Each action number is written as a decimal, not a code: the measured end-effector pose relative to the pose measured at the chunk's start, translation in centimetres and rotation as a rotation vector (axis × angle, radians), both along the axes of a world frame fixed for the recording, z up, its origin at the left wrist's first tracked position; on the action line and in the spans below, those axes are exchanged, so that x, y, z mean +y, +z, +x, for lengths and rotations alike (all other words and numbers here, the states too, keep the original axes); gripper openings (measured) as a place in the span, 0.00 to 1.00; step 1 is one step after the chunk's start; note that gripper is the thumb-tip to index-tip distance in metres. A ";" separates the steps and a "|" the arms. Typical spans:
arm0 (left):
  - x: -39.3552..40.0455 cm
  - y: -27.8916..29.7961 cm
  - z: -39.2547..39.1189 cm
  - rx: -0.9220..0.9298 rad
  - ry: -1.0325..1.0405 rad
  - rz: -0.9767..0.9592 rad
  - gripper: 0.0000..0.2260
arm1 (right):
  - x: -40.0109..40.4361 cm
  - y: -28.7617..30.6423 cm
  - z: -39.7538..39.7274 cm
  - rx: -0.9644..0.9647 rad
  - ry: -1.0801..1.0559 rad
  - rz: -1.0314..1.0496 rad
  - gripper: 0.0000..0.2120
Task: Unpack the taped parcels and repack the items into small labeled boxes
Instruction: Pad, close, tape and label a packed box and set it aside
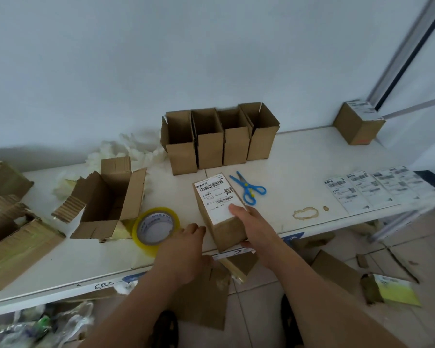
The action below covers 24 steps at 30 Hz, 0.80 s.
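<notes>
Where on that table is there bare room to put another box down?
Bare table lies between the scissors and the label sheets, and right of the four open boxes. The left end, around the tape roll, is crowded.

A small brown cardboard box [220, 212] with a white shipping label lies closed near the table's front edge. Four open brown cardboard boxes [219, 136] stand upright behind it.

We counted four open small boxes [219, 136] in a row by the wall, two closed labelled boxes [220, 209] [358, 124], and one larger opened carton [108, 202]. There was one tape roll [156, 228], one pair of blue scissors [248, 188], and four loose shipping labels [373, 188] laid out on the table's right side.
</notes>
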<state>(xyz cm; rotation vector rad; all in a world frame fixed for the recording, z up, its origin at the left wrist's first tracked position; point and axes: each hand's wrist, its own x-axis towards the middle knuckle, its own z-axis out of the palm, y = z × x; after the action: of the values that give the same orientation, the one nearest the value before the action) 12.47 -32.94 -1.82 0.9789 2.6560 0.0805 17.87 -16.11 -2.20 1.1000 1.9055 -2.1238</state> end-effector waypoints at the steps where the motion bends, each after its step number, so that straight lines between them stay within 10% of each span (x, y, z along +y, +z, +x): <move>1: 0.4 0.3 0.1 0.057 -0.023 -0.026 0.31 | 0.3 0.1 0.2 -0.001 -0.020 0.003 0.18; 24: 30.9 4.8 -6.5 0.414 -0.457 0.079 0.18 | 27.9 4.5 -1.1 0.187 -0.392 0.083 0.14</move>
<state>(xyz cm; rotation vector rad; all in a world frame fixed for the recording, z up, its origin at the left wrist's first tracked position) 5.93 -2.02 3.01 1.7678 2.7111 -0.1348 16.78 11.80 2.31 1.4427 2.0095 -2.4424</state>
